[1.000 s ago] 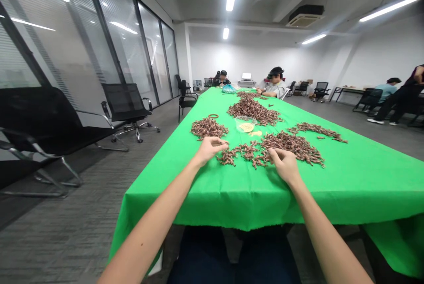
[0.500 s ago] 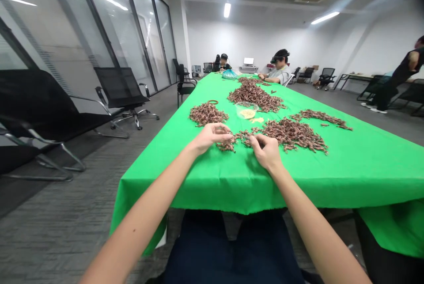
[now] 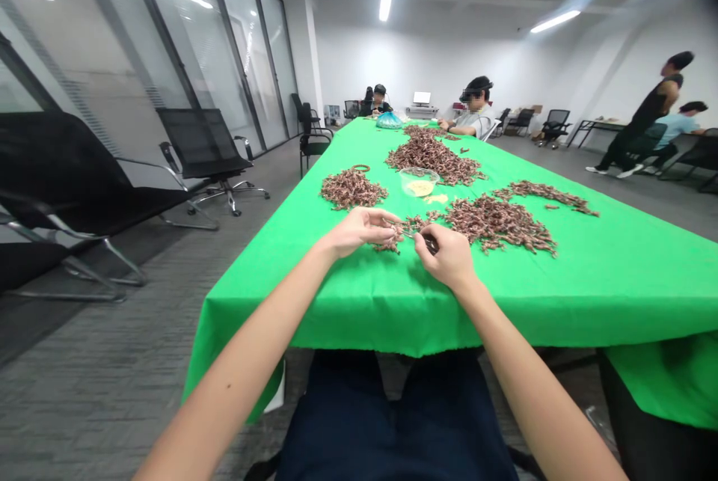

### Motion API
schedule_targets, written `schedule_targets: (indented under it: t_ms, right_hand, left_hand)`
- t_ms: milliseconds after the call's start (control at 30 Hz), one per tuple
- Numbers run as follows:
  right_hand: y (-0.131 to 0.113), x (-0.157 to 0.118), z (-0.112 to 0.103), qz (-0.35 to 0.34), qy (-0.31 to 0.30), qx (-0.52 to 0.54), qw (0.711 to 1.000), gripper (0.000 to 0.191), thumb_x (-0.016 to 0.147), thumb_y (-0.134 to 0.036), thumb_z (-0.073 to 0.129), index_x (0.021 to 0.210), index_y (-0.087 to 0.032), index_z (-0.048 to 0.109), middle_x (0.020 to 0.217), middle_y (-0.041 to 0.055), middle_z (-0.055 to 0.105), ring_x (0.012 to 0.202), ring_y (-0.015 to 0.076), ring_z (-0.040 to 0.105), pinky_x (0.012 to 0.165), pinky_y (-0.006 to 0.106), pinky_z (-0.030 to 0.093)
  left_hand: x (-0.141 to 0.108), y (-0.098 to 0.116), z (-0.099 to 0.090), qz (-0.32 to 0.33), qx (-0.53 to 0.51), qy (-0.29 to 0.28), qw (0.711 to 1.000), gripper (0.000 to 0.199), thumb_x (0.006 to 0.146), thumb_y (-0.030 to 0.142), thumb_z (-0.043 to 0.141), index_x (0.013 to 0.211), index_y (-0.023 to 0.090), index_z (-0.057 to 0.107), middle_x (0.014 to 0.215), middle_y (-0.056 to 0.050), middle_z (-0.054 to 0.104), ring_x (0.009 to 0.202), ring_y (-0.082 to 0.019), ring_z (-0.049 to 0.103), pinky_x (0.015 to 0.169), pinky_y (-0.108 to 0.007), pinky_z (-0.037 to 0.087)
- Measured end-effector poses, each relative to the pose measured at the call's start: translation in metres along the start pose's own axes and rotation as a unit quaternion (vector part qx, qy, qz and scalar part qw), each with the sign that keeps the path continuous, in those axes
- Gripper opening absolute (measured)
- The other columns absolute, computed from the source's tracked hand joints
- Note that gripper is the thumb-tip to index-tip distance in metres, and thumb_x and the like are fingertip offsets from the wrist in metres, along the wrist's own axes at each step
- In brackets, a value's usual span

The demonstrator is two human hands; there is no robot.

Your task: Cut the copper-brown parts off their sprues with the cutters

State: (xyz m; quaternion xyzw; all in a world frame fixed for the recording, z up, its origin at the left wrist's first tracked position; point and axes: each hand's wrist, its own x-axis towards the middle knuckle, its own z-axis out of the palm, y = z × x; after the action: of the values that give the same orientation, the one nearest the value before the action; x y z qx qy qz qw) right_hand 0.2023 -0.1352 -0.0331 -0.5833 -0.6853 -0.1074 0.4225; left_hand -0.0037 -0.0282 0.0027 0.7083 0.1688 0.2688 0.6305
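My left hand [image 3: 359, 233] and my right hand [image 3: 449, 258] sit close together above the green-covered table, fingertips pinched. A thin brown piece seems to run between them, partly hidden by my fingers. Just below lies a small scatter of twisted brown pieces [image 3: 390, 243]. A large heap of the same pieces [image 3: 493, 223] lies right of my right hand, and another heap [image 3: 352, 190] lies beyond my left hand. A third heap [image 3: 431, 155] lies farther along. A transparent bowl [image 3: 418, 182] holds something yellow.
The green cloth [image 3: 566, 294] hangs over the table's near and left edges. Two seated people [image 3: 474, 118] work at the far end, beside a blue bag [image 3: 389, 120]. Black chairs [image 3: 202, 141] stand left, by a glass wall [image 3: 185, 32]. A standing person [image 3: 654, 103] is at the right.
My hands have drawn closer together and now pinch a piece between them. The view has tilted slightly, and the standing person at the right has moved farther away.
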Motion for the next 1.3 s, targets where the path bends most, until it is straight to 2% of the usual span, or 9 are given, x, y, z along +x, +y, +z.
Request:
schedule_targets:
  t_ms: [133,467,700,833,1033,1167,1300]
  right_hand:
    - [0.002,0.0,0.005,-0.012,0.006,-0.041,0.999,0.033,0.097,-0.046,0.047,0.089,-0.018,0.064,0.081,0.0075,0.069,0.071,0.0185,0.061,0.066,0.027,0.038]
    - [0.002,0.001,0.007,-0.005,0.004,-0.069,0.998,0.034,0.096,-0.046,0.047,0.086,-0.019,0.065,0.078,0.0063,0.07,0.068,0.0188,0.062,0.064,0.027,0.037]
    - [0.002,0.002,0.004,0.049,0.051,-0.023,0.997,0.037,0.095,-0.048,0.048,0.08,-0.02,0.066,0.076,0.0063,0.071,0.066,0.0186,0.062,0.066,0.028,0.039]
    - [0.003,0.002,0.004,0.044,0.031,-0.016,0.998,0.036,0.094,-0.047,0.049,0.079,-0.02,0.066,0.075,0.0053,0.071,0.064,0.0175,0.062,0.065,0.028,0.039]
    - [0.002,0.001,0.005,0.038,-0.005,-0.023,0.999,0.034,0.094,-0.045,0.05,0.079,-0.02,0.066,0.073,0.0044,0.07,0.062,0.0167,0.061,0.065,0.027,0.039]
    - [0.001,0.002,0.004,0.042,-0.023,-0.037,0.998,0.034,0.094,-0.046,0.05,0.08,-0.02,0.067,0.074,0.0051,0.071,0.066,0.0182,0.064,0.066,0.027,0.039]
    - [0.001,0.002,0.005,0.056,-0.046,-0.077,0.994,0.034,0.094,-0.046,0.05,0.081,-0.021,0.067,0.077,0.0057,0.073,0.07,0.0202,0.067,0.066,0.028,0.039]
  left_hand:
    - [0.0,0.0,0.0,0.005,0.003,-0.003,1.0,0.041,0.077,0.031,0.082,0.111,0.011,0.071,0.094,-0.013,0.076,0.078,-0.02,0.074,0.072,-0.03,0.058]
    - [0.001,-0.002,0.002,0.005,0.019,-0.008,1.0,0.042,0.073,0.031,0.086,0.106,0.009,0.07,0.09,-0.013,0.076,0.078,-0.021,0.074,0.067,-0.029,0.056]
    - [0.004,-0.002,-0.003,0.014,0.033,0.067,0.997,0.033,0.068,0.028,0.087,0.093,0.012,0.072,0.097,-0.012,0.077,0.079,-0.018,0.071,0.071,-0.029,0.055]
    - [0.006,-0.005,-0.007,0.028,0.031,0.106,0.994,0.028,0.069,0.03,0.086,0.085,0.013,0.07,0.097,-0.013,0.078,0.079,-0.017,0.071,0.065,-0.025,0.051]
    - [0.008,-0.009,-0.01,0.055,0.009,0.105,0.993,0.038,0.063,0.024,0.09,0.093,0.012,0.068,0.099,-0.013,0.078,0.089,-0.021,0.074,0.081,-0.034,0.057]
    - [0.008,-0.011,-0.006,0.104,0.077,0.098,0.987,0.039,0.061,0.02,0.09,0.091,0.011,0.068,0.091,-0.013,0.079,0.084,-0.023,0.076,0.08,-0.037,0.06]
    - [0.009,-0.013,0.002,0.168,0.218,0.081,0.958,0.028,0.064,0.011,0.084,0.087,0.011,0.069,0.081,-0.009,0.077,0.076,-0.021,0.076,0.076,-0.032,0.06]
